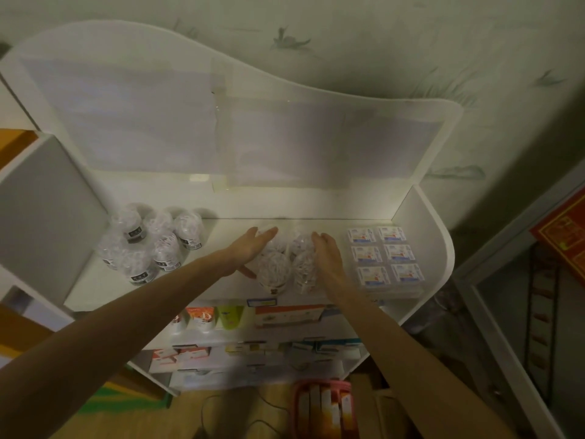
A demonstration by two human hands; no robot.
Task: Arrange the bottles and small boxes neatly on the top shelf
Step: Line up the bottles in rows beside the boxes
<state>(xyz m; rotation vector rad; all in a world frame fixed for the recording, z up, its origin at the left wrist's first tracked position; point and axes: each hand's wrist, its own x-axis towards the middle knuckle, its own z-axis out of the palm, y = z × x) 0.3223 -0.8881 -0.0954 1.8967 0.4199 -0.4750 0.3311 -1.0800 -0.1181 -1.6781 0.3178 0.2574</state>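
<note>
Clear plastic bottles (286, 264) — four of them, filled with something pale — are standing bunched in the middle of the top shelf (228, 236), between a looser cluster of six similar bottles (148, 245) at nine o'clock and a tidy two-by-three grid of small boxes (384, 258) at three o'clock.

Pressing from both sides is carrying some risk: the bottles look light and top-heavy, so an uneven squeeze could be tipping one over or popping the front pair toward six o'clock, off the shelf edge and down onto the lower shelves (253, 331). Sliding them too far toward three o'clock could also be nudging the boxes out of line.

Both arms are reaching forward, nearly straight. The left hand (250, 251) is lying flat against the group's left side, its grip spread with fingers extended; the right hand (327, 255) is cupping the right side, fingers curled loosely over the bottles rather than pinching any single one.
</note>
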